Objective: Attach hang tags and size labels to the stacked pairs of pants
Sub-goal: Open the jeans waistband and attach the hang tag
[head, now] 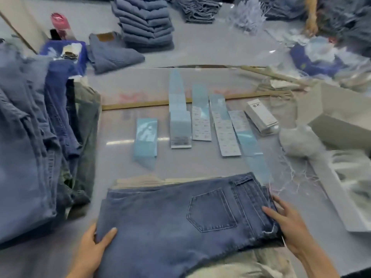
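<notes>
A folded pair of blue jeans (180, 221) lies on the near table, back pocket up, over a beige garment (251, 265). My left hand (94, 247) grips its left edge, thumb on top. My right hand (289, 223) holds the waistband end on the right, thumb on the denim. Beyond the jeans lie several strips of size labels (201, 125) on light blue backing, and a bundle of white hang tags (261, 117) further right.
A tall heap of jeans (30, 147) fills the left side. Folded stacks (146, 23) stand at the back. White boxes (341, 121) and loose tag strings (293, 169) sit on the right. Another person's arm (311, 17) shows at the far right.
</notes>
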{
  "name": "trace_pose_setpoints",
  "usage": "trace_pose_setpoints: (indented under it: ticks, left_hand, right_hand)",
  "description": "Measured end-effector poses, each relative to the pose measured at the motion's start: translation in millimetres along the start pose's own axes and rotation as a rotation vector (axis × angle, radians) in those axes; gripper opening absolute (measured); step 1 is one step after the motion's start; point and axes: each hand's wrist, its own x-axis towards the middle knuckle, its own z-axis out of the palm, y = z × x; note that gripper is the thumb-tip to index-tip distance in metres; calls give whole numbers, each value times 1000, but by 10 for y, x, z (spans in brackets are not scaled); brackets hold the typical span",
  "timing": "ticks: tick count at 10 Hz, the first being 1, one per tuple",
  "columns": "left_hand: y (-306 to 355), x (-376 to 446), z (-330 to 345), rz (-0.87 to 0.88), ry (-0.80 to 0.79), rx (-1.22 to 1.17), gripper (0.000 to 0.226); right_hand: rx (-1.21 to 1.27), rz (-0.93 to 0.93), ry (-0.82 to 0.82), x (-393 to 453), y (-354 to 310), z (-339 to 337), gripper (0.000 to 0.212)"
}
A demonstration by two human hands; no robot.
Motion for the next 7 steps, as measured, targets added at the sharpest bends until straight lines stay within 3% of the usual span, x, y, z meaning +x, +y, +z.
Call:
trace_pose_setpoints:
  ticks: [1, 2, 3, 4, 5, 6, 7]
  left_hand:
    - [-48, 55, -34, 16, 24, -58, 36]
    - [-86, -79, 144, -69, 142, -178, 46]
    - [-189, -251, 296, 180, 169, 307, 59]
    - [-64, -454, 822, 387, 431, 493, 59]
    - [-108, -989, 1709, 1396, 120, 921, 59]
    - [1, -1177, 2556, 1514, -247, 983, 56]
    - [133, -1191, 3268, 1399, -338, 1053, 46]
  right_hand:
    - [98, -61, -26, 2, 56, -272, 53]
    - [-137, 10, 20, 24, 401, -378, 47]
    - [-435, 0, 0, 30, 510, -350, 45]
    - [-532, -221, 70, 75, 426, -348, 29]
    - [-496, -344, 106, 160, 364, -222, 28]
    - [-535, -396, 156, 272, 424, -98, 19]
    - [-560, -478, 206, 364, 571, -55, 16]
